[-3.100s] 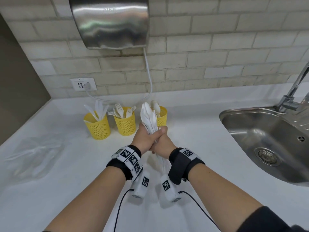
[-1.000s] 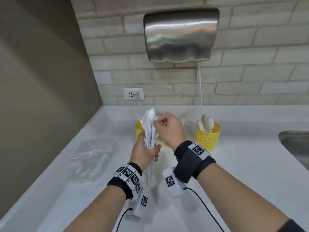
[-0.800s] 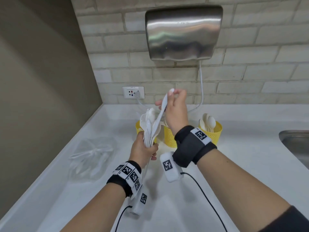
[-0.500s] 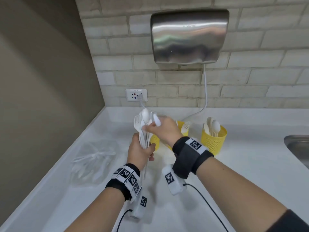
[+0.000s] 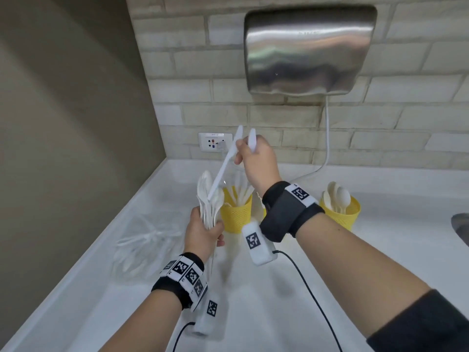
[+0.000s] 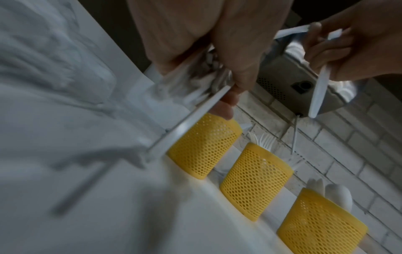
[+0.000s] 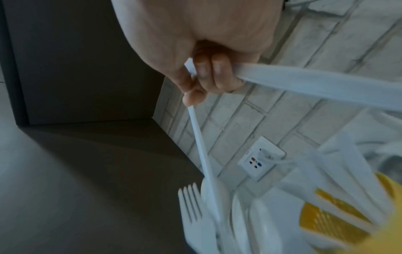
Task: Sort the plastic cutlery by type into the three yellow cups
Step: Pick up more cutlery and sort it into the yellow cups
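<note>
My left hand [image 5: 208,226] grips a bundle of white plastic cutlery [image 5: 208,196] upright in front of the left yellow cup [image 5: 236,215]. A fork [image 7: 191,206] and spoons show in the bundle. My right hand [image 5: 247,151] is raised above it and pinches two white knife-like pieces. One is the long piece [image 5: 223,171], whose lower end still touches the bundle; the other is the short-showing piece [image 5: 252,139]. The left cup holds knives and the right yellow cup [image 5: 340,215] holds spoons. My right wrist hides the middle cup here. The middle cup [image 6: 254,173] with forks shows in the left wrist view.
A clear plastic bag [image 5: 144,240] with more white cutlery lies on the white counter to the left. A steel hand dryer [image 5: 309,49] hangs on the brick wall, its cord running down to a socket [image 5: 215,142]. A sink edge [image 5: 460,224] is at far right.
My right hand drew one piece up out of the bundle, dropped back to it still holding that piece, and has now risen again with a second piece. The left hand stayed put.
</note>
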Demonstrator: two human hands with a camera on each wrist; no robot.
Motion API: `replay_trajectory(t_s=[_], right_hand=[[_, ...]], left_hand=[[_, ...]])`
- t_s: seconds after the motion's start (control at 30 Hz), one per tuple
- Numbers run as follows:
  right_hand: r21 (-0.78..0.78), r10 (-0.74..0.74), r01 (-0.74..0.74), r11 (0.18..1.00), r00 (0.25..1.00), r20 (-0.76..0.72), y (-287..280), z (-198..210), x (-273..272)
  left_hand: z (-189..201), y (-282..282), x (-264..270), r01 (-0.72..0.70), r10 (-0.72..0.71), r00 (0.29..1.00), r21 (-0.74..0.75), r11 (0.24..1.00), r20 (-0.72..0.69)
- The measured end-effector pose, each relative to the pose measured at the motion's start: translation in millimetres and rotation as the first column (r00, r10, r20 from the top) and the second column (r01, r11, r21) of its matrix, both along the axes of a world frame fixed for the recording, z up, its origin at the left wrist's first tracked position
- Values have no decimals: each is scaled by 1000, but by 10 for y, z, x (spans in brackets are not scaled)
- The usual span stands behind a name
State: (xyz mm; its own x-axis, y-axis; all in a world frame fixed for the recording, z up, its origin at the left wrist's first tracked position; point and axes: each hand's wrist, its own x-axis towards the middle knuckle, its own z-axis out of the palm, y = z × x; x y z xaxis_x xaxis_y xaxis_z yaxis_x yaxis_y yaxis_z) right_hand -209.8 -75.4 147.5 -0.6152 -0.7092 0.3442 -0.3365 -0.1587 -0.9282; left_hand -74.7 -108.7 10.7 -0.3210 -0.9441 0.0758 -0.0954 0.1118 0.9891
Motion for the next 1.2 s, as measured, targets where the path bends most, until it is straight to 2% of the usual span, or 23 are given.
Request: replay_trajectory(t_s=[0.07,0.17,0.27,0.37,0.43,0.53,0.63,0.7,0.77,0.87,0.93,1.07,1.13,1.2], right_hand=[[-12,-76,76,997,996,-37,-107,67,-105],[155,-134,163,974,974,-180,-286,-100,-222],[360,-78,186,914,953,-293,-369,-443,-244],[428,-41,167,888,956,-290,-394,-675,-252],[369,-64,146,918,972,-226,-416,-688,-246],[146,-101,113,983,991,-86,-446,-535,-232],[-29,-124,121,992,971,-203,-391,-361,-202],[-71,-97,84,994,972,-215,-368,-364,-176],[-11,-79,79,997,967,-241,-361,-475,-173],[296,50,49,954,947,-318,-341,-698,-215],[417,116,24,909,945,-307,-282,-789,-201],[241,6,54,969,971,-240,-15,-805,-52],[369,137,-76,926,981,-140,133,-851,59],[501,325,-317,805,943,75,255,-952,183]], left_hand=[[-33,-46,43,-48,48,999,12,999,-12],[-71,-106,87,-77,77,997,23,997,-13],[-68,-131,93,-66,67,997,24,998,-27],[-29,-130,84,-46,47,999,6,999,-28],[-2,-130,83,-36,36,999,-2,999,-34],[26,-120,82,-16,16,999,-5,1000,-42],[51,-82,72,23,-23,998,7,1000,-60],[65,-56,61,40,-39,997,12,999,-70],[74,-35,46,42,-41,996,18,999,-78],[91,-8,23,42,-39,995,24,999,-94],[97,-4,9,38,-34,993,29,999,-112],[136,9,-14,25,-14,987,65,998,-160],[157,-1,-31,20,-7,985,74,997,-171],[170,-27,-59,5,0,991,38,999,-136]])
